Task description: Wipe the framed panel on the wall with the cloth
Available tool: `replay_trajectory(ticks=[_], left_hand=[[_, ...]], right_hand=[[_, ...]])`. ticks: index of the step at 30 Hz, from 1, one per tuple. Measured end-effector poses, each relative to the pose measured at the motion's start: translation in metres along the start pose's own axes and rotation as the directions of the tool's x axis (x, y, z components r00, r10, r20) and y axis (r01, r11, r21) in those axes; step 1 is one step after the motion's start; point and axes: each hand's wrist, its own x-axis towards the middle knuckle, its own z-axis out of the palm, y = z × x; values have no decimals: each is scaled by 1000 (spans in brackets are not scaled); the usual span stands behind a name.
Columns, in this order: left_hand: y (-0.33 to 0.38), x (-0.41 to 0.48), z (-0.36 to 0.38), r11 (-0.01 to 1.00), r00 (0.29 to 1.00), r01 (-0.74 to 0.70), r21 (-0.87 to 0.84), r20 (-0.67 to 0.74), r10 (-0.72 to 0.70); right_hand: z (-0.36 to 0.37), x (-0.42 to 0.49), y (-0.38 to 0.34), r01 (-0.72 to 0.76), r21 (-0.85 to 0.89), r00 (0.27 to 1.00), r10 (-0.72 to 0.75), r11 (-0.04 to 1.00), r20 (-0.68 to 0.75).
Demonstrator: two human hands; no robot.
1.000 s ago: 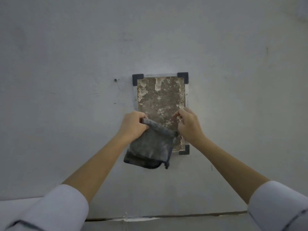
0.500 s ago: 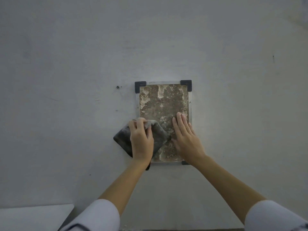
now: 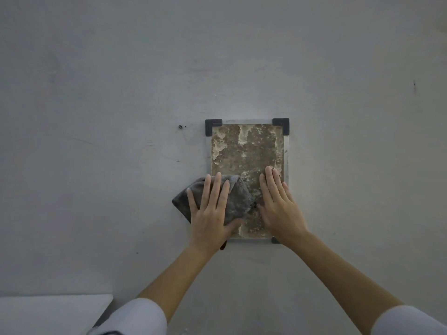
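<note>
A framed panel (image 3: pixel 246 151) with black corner pieces hangs on the grey wall; its surface is brown and blotched with pale residue. A dark grey cloth (image 3: pixel 238 197) lies against the panel's lower left, overhanging the frame's left edge. My left hand (image 3: pixel 211 211) presses flat on the cloth with straight, spread fingers. My right hand (image 3: pixel 278 204) lies flat on the panel's lower right, fingers straight and together, just right of the cloth. The panel's lower left corner is hidden by cloth and hand.
The grey wall (image 3: pixel 121 93) surrounds the panel, with a small dark screw hole (image 3: pixel 180 126) to its left. A white flat surface (image 3: pixel 48 313) shows at the bottom left corner.
Both hands first held the cloth by its top edge in front of the panel. They then flattened against the wall: left hand pressing the cloth, right hand on the panel. The left fingers have since straightened.
</note>
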Motion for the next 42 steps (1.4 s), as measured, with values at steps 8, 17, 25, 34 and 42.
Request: replay_trajectory(ticks=[8,17,25,34,42], left_hand=[[0,13,1,996,969,-88,-24,-234,80],[1,22,-2,973,925,-228,-28,-320,208],[-6,41,-21,965,924,-244,-91,-323,203],[-4,95,-22,983,939,-132,-131,-334,82],[-25,90,-28,955,900,-290,-56,-355,253]], right_hand=[[1,-1,-2,-4,-21,1000,4,1000,10],[-3,-2,-4,-16,-26,999,17,1000,33],[-4,-9,-2,11,-29,1000,-11,1000,20],[-1,-3,-3,3,21,1000,-3,1000,-9],[-5,-6,-1,28,-16,997,-26,999,79]])
